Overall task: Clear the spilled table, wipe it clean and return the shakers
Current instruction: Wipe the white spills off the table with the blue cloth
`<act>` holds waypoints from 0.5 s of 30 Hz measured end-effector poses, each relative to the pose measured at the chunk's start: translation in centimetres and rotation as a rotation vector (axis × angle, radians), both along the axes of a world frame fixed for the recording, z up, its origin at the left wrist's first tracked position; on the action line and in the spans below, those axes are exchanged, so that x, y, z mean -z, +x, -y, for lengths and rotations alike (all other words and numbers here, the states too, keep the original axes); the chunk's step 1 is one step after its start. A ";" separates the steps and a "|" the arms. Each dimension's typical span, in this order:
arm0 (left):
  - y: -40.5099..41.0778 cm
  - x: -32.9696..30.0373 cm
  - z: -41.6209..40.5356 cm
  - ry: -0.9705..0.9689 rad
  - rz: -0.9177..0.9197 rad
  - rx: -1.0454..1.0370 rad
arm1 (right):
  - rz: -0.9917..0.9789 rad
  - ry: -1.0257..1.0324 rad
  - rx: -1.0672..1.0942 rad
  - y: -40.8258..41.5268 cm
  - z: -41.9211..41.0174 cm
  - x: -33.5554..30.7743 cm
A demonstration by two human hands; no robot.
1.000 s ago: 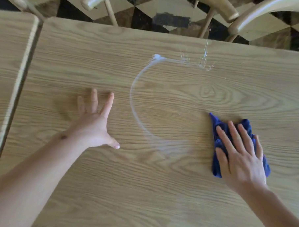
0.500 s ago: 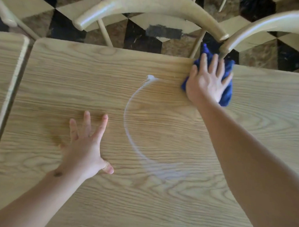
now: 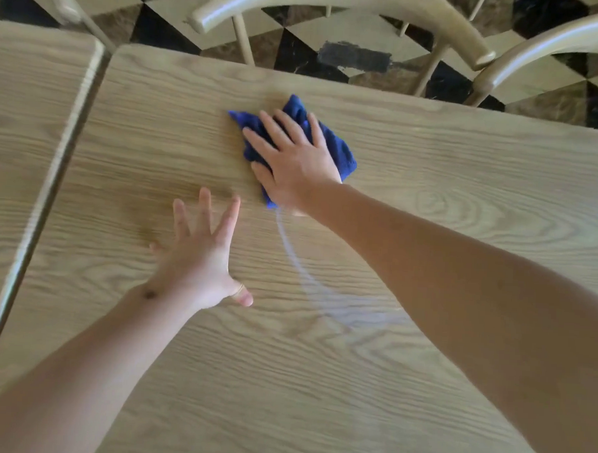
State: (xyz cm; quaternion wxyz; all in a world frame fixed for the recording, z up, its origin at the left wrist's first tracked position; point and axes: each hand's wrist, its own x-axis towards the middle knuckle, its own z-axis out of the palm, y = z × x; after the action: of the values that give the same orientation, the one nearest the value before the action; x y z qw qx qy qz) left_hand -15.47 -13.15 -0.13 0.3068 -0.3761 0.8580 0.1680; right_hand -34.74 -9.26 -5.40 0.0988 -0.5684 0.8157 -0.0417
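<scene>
Nearest, the wooden table (image 3: 283,397) shows bare grain, with both forearms reaching out over it from the near edge. A little farther, left of centre, the left hand (image 3: 200,259) lies flat on the wood with its fingers spread wide and straight, holding nothing; it looks to be bracing the body. Just right of it a pale curved streak (image 3: 300,271) of wet or powdery residue runs from the middle of the table toward the cloth, widening into a faint smear at its near end. Farther on, the right hand (image 3: 293,157) presses a blue cloth (image 3: 342,153) flat on the table, fingers straight and slightly apart, palm down on the fabric. Beyond the far edge stand pale wooden chairs (image 3: 334,8) on a checkered floor (image 3: 298,55), and a second table (image 3: 27,129) sits at the left.

No spilled items or shakers are in sight, so clearing seems done. Wiping is under way, with the streak left to remove and the shakers yet to return.
</scene>
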 end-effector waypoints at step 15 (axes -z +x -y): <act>7.2 0.0 -9.2 0.016 -0.010 0.026 | -0.009 0.136 -0.335 17.3 -31.8 -0.2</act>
State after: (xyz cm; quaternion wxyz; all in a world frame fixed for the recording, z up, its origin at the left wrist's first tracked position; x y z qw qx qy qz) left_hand -8.27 -3.93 -0.09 0.3077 -0.3618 0.8629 0.1728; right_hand -17.47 22.50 -5.16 0.1387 -0.6884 0.7111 0.0331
